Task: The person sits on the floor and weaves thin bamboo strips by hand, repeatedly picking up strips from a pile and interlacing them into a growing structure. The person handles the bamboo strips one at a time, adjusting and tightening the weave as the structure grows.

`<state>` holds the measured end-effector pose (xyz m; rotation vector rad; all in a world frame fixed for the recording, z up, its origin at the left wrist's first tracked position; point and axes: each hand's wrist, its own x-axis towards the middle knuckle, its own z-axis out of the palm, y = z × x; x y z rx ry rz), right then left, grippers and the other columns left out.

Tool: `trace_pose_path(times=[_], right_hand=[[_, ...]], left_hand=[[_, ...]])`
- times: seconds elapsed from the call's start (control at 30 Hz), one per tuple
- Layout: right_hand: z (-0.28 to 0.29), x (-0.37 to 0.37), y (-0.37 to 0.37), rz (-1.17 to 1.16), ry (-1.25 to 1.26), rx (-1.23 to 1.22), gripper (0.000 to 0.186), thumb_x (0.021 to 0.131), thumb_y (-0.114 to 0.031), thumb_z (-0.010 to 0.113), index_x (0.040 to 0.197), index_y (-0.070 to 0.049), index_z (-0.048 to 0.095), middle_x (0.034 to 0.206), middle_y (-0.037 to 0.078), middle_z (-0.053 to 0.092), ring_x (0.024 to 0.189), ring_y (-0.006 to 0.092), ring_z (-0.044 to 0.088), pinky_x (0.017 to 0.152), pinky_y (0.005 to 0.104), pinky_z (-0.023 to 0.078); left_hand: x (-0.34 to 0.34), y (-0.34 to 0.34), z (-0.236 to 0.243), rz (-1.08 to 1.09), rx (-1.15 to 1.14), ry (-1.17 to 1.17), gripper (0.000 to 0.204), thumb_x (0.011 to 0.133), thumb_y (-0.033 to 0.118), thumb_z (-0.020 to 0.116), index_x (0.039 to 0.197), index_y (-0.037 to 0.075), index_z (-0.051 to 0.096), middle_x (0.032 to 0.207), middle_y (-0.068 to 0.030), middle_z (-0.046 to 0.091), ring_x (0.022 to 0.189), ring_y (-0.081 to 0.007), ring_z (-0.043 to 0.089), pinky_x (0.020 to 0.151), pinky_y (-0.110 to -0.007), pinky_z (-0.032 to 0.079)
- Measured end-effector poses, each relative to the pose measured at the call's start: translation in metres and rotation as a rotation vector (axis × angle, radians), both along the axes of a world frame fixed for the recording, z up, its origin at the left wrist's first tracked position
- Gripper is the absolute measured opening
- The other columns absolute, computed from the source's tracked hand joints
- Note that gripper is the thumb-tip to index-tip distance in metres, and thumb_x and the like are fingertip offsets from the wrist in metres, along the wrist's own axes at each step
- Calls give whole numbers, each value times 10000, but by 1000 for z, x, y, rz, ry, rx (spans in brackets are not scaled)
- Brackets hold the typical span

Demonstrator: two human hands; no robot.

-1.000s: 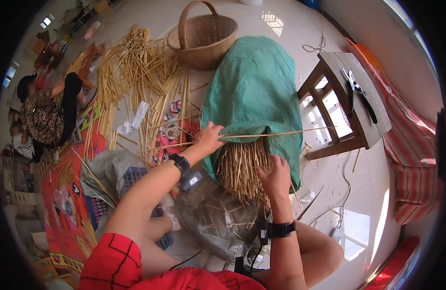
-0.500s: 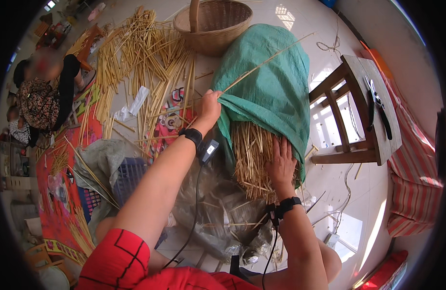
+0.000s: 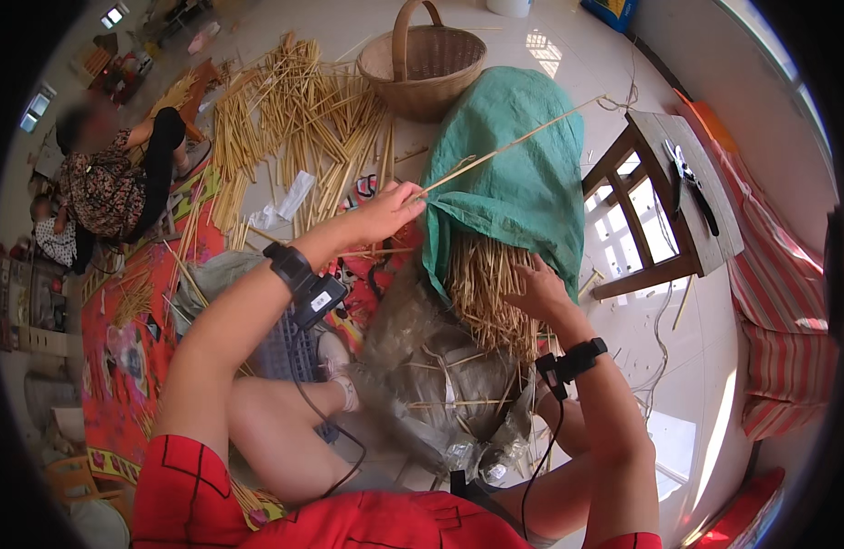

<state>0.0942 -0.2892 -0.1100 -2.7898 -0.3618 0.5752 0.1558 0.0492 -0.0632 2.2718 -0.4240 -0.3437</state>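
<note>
A green woven sack (image 3: 509, 137) lies on its side, with a dense bundle of cut straw stalks (image 3: 486, 288) showing at its mouth. My left hand (image 3: 390, 215) is closed at the left edge of the opening, pinching the end of a long straw stalk (image 3: 523, 142). That stalk slants up to the right across the sack. My right hand (image 3: 543, 293) is at the right side of the bundle, fingers apart, nearest the straw ends just below the sack's rim. Both wrists wear black straps with cabled devices.
Loose straw (image 3: 294, 110) spreads over the floor at the far left. A wicker basket (image 3: 422, 78) stands behind the sack. On the right is a wooden stool (image 3: 660, 220) carrying pruning shears (image 3: 692, 188). Crumpled clear plastic (image 3: 440, 384) lies in front of me; a person (image 3: 106, 183) sits far left.
My view has shifted, and my left forearm now comes in more from the side. My right hand has lifted from lying flat on the straw, its fingers now more bent and spread.
</note>
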Motion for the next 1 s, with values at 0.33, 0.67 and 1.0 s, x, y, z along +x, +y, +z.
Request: trace_pose_path(times=[0.33,0.67,1.0], right_hand=[[164,-91,21,14,404,833,386,937,-264,595,1207,12,586,1049,83,669,949,127,616,820,279,491],[106,-111,79,-311,460,1178,210,962,-229,555,857,-53,604,672,-50,528,585,43,464,533,207,374],[111,-54,54,-578,90,1196,227,973,-203,523,813,-46,556,609,-36,484,528,47,426,490,206,325]], left_hand=[[-178,-25,162,-65,-880,940,271,1026,258,364,1097,51,523,852,-61,619,539,-36,409,451,-176,331],[-222,-77,41,114,-1037,1043,395,1012,334,398,1291,77,509,1020,-74,648,922,-150,616,795,-275,492],[-211,-78,31,107,-766,948,364,996,377,449,1070,68,626,925,-7,645,751,-47,525,617,-193,389]])
